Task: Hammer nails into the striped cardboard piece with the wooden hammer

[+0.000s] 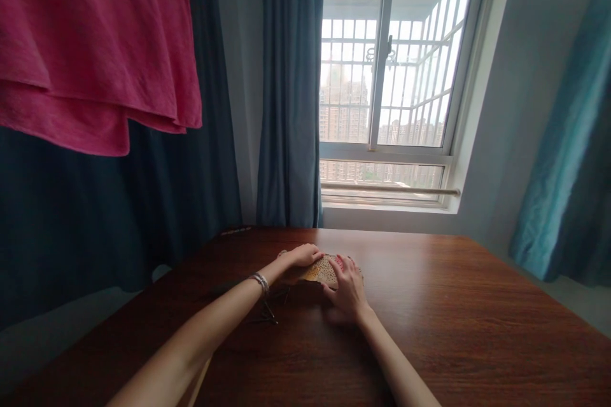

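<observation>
A small flat board (326,269) lies on the brown table. It is tan and dotted all over with small dark marks or holes, with a yellow patch on its left and a pink-red patch on its right. Across its far left part lies my left hand (304,255), fingers together and gripping it. My right hand (350,285) spans the right end, thumb by the near edge and fingers curved over the top. The fingers partly hide both ends. Thin dark metal pieces (270,313) rest beside my left wrist, too small to name.
The wooden table (453,318) stretches out on all sides of the board. At its far left corner lies a small strip (235,231). A pink cloth (100,44) hangs at upper left before dark curtains (291,89). Behind the table is a barred window (382,76).
</observation>
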Demonstrator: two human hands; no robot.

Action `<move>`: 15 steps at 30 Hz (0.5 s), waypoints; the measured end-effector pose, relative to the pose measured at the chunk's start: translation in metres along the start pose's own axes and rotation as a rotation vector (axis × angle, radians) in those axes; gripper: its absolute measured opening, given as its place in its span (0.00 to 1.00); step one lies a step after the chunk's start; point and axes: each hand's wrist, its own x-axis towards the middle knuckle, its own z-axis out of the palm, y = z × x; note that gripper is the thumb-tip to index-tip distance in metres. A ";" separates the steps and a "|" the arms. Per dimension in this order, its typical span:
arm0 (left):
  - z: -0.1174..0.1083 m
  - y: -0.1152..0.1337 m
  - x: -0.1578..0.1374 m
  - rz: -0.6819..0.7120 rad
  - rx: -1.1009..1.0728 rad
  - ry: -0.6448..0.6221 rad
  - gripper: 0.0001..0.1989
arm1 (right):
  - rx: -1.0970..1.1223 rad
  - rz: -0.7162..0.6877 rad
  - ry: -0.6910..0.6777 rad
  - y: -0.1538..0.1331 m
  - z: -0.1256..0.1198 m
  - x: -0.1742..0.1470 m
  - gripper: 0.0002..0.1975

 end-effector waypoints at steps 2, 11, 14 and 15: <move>0.006 0.016 0.003 0.036 -0.025 -0.050 0.26 | 0.005 -0.021 -0.056 0.018 -0.014 -0.005 0.35; 0.041 0.091 0.006 0.229 -0.182 -0.228 0.24 | 0.097 0.001 -0.352 0.094 -0.071 -0.049 0.58; 0.057 0.100 0.008 0.234 -0.217 -0.255 0.23 | 0.121 0.031 -0.415 0.102 -0.075 -0.060 0.57; 0.061 0.102 0.009 0.229 -0.232 -0.254 0.23 | 0.126 0.041 -0.427 0.103 -0.076 -0.062 0.58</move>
